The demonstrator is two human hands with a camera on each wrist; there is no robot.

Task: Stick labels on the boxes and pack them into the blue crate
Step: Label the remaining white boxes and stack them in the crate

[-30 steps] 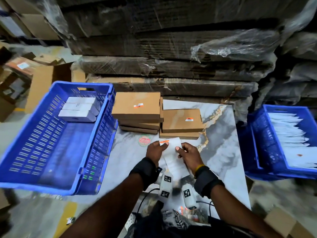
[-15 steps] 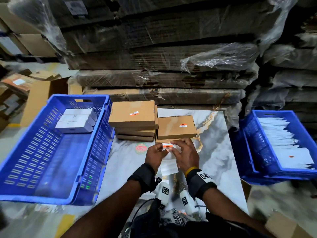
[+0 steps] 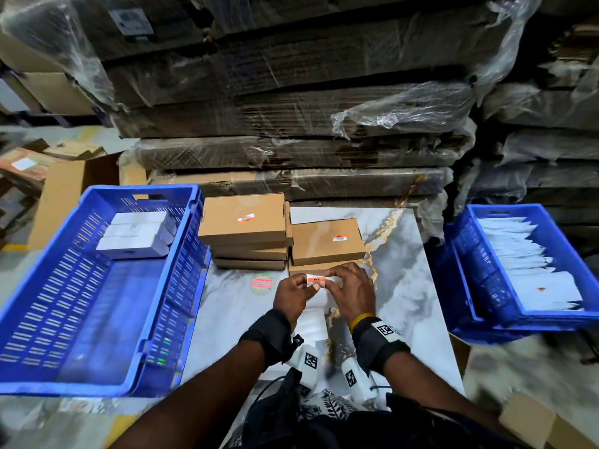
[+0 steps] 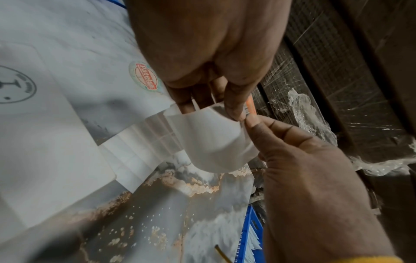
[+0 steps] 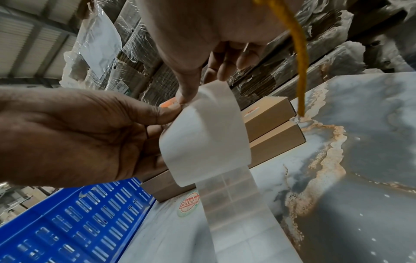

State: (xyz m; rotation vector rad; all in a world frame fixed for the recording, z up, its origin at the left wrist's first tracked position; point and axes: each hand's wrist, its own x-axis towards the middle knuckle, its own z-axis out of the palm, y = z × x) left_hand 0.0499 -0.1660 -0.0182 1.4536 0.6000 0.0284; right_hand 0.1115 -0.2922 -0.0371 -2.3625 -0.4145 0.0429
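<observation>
Between your hands, both pinching, the label bends off its strip so it peels for the box beyond.

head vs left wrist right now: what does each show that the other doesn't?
Head only: the big blue plastic crate at the table's left with white boxes inside, and the two stacks of brown cardboard boxes, the top ones already bearing orange labels.

Left wrist only: the underside of the white label backing strip, curled back under the left hand's fingertips, and a white sheet with a round printed mark.

Both: left hand and right hand pinching the orange-and-white label at the strip's top, above the marble-patterned table.
</observation>
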